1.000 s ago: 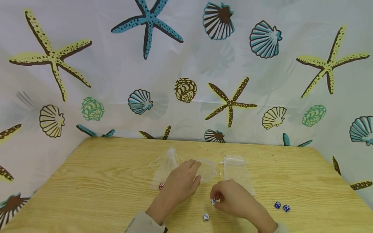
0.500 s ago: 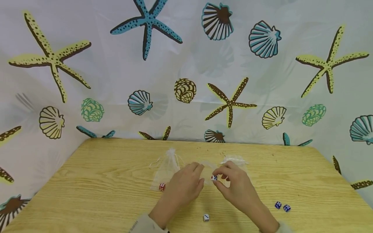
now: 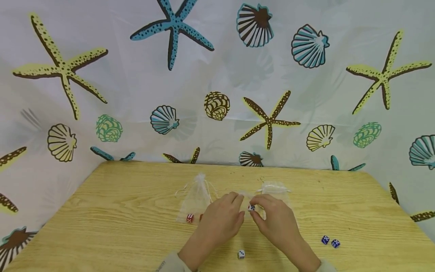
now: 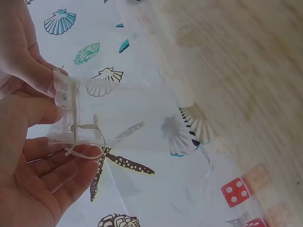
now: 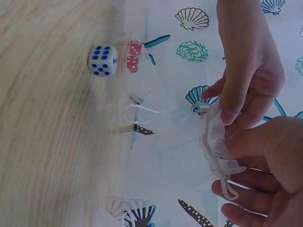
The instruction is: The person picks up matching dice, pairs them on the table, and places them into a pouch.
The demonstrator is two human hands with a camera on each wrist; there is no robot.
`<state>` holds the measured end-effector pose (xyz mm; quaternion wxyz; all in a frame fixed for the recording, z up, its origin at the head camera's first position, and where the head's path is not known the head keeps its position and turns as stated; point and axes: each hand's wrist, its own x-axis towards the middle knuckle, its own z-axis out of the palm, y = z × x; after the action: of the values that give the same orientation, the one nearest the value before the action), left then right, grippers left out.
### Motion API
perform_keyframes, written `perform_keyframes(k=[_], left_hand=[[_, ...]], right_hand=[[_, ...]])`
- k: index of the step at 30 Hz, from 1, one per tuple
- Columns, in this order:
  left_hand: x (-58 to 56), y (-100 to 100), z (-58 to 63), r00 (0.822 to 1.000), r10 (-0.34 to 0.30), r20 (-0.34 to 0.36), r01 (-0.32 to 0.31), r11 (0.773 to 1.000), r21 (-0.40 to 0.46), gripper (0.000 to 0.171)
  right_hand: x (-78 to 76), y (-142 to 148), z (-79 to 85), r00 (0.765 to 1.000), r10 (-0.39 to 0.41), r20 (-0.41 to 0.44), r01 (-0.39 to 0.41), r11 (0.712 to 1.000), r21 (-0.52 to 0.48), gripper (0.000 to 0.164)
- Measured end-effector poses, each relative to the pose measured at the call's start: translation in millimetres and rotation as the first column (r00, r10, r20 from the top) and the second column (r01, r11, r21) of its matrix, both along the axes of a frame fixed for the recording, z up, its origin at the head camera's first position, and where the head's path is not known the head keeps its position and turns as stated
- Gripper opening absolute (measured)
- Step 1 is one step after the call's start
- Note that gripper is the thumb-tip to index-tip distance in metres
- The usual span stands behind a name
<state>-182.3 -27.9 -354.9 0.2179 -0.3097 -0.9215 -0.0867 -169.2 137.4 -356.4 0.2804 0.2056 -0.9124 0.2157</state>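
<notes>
Backdrop: white cloth sheet [image 3: 204,75] printed with starfish and shells, behind a pale wood-grain counter [image 3: 119,204].
Hands, two, bare: my left hand [image 3: 222,217], thumb and fingers clamped on the mouth of a sheer white drawstring bag [image 4: 132,113]; my right hand [image 3: 276,215], at that mouth, pinching a white cubic die with coloured dots [image 3: 251,207].
Further sheer bags, two: a gathered one [image 3: 195,194] left, a flat one [image 3: 274,187] right.
Dice, loose: one white, blue-dotted [image 3: 241,254], near me; two dark blue, white-dotted [image 3: 325,240], right. Red, white-dotted, two [image 3: 190,218], at the gathered bag's lower end.
</notes>
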Motion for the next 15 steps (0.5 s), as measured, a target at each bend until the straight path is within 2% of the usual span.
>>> perform_keyframes(k=[3, 15], left_hand=[[0.4, 0.8, 0.5, 1.000, 0.003, -0.010, -0.003, 1.000, 0.011, 0.033], [1.1, 1.3, 1.0, 1.000, 0.007, 0.023, -0.007, 1.000, 0.019, 0.035]], right_hand=[[0.6, 0.2, 0.1, 1.000, -0.017, -0.007, 0.017, 0.999, 0.027, 0.024], [0.2, -0.5, -0.2, 1.000, 0.008, 0.008, -0.008, 1.000, 0.018, 0.027]])
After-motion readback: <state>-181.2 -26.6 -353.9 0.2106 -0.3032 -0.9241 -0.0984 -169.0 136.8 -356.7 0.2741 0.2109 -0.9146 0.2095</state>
